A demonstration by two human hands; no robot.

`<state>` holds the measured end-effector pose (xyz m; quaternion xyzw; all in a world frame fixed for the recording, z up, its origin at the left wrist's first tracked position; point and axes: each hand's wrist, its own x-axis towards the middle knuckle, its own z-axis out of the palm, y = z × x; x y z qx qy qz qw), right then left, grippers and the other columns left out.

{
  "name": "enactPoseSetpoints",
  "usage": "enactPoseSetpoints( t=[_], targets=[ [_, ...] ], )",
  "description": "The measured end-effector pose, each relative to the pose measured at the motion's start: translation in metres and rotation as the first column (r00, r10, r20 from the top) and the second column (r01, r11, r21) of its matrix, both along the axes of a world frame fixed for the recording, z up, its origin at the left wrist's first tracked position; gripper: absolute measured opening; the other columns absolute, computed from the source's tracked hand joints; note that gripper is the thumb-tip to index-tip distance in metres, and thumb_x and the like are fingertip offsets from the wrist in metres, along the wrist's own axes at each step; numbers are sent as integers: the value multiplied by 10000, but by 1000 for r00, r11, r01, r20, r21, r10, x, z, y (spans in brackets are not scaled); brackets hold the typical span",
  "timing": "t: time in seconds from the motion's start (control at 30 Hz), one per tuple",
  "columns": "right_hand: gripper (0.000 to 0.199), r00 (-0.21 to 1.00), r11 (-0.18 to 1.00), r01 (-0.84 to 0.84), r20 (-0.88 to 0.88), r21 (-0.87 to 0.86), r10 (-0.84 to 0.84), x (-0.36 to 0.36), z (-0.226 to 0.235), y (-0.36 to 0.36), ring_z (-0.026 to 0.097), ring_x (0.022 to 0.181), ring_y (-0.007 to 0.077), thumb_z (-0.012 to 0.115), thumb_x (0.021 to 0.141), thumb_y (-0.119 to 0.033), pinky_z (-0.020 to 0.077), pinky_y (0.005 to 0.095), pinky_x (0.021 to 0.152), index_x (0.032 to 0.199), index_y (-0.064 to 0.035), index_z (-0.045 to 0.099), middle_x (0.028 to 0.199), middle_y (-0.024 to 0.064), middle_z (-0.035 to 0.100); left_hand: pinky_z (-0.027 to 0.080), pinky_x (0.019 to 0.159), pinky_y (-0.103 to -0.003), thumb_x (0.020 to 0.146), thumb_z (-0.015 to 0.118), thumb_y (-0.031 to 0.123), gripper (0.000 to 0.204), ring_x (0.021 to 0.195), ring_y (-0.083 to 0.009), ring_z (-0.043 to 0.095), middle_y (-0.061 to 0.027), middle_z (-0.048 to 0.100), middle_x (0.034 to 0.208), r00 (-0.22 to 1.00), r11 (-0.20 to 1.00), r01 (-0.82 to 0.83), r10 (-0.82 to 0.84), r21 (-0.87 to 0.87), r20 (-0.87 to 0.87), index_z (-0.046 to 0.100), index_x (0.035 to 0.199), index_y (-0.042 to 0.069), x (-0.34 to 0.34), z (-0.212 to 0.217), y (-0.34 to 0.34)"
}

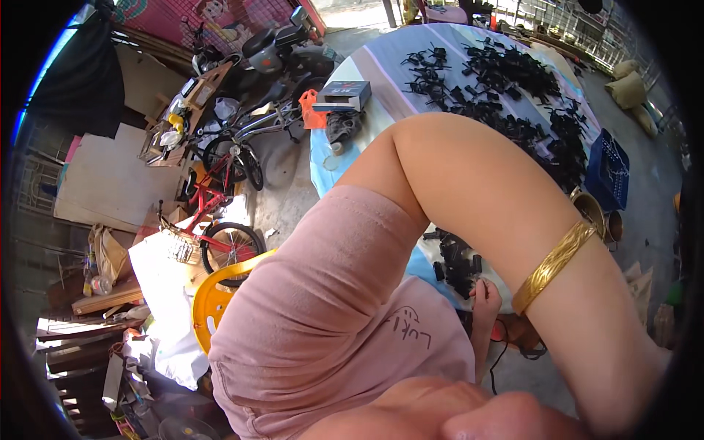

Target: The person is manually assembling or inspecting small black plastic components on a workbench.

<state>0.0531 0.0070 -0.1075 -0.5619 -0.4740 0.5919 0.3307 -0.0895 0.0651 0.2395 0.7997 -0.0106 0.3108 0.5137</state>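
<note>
My left arm, in a pink sleeve and with a gold bracelet on it, is bent high and close across the view. Its hand lies past the lower right rim and does not show. Lower down, my right hand is closed in a pinch at the table's near edge, beside a small heap of black plastic parts. What its fingertips hold is too small to make out. Many more black parts with short leads lie spread on the table, partly hidden behind my arm.
A grey-blue box, an orange bag and a dark bag sit at the table's left edge. A blue basket stands at the right. On the left are a yellow chair, a red bicycle and a motorbike.
</note>
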Motion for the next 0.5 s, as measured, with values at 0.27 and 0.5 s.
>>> enactPoseSetpoints(
  t=[0.27, 0.5],
  targets=[
    [143, 999, 1000, 6, 47, 23, -7, 6, 0, -8, 364, 434, 18, 505, 865, -145, 266, 179, 392, 843, -21, 572, 585, -20, 502, 497, 591, -257, 779, 573, 154, 171, 636, -179, 623, -87, 644, 697, 996, 899, -89, 68, 429, 63, 640, 813, 1, 66, -25, -2],
    [145, 992, 992, 72, 97, 108, -83, -10, -1, -8, 390, 451, 32, 513, 858, -139, 295, 193, 412, 813, -14, 570, 593, -12, 508, 492, 587, -279, 803, 507, 112, 167, 646, -237, 625, -128, 603, 676, 873, 746, 387, -105, -543, 477, 581, 733, -21, 2, -51, 9]
  ],
)
